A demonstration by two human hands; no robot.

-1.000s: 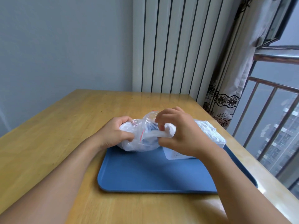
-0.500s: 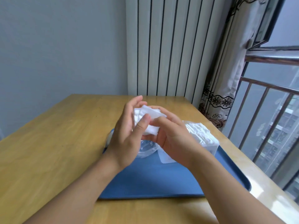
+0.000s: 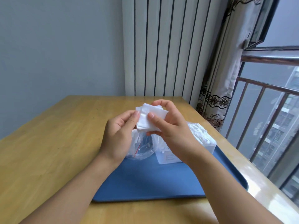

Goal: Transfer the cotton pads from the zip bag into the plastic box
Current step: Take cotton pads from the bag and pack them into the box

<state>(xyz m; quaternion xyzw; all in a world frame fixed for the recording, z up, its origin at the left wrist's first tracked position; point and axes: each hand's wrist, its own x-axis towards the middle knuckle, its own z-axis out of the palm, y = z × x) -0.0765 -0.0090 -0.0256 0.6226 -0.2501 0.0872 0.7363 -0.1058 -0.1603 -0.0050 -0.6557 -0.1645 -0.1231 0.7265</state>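
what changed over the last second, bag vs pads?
Both hands let go of the zip bag, which now lies slumped on the blue tray. The cotton pads came up out of it: right hand grips the stack, left hand pinches its edge. Plastic box and tray unmoved.

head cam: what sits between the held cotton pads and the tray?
Head view: the zip bag lies on the blue tray directly below the cotton pads that both hands hold; plastic box sits right.

White pads, blue tray, tan wood

White cotton pads (image 3: pixel 149 118); clear zip bag (image 3: pixel 142 147) with a red strip; blue tray (image 3: pixel 145 183); light-wood desk (image 3: pixel 48 143); curtain (image 3: pixel 215 101) trimmed in what looks like black floral lace.
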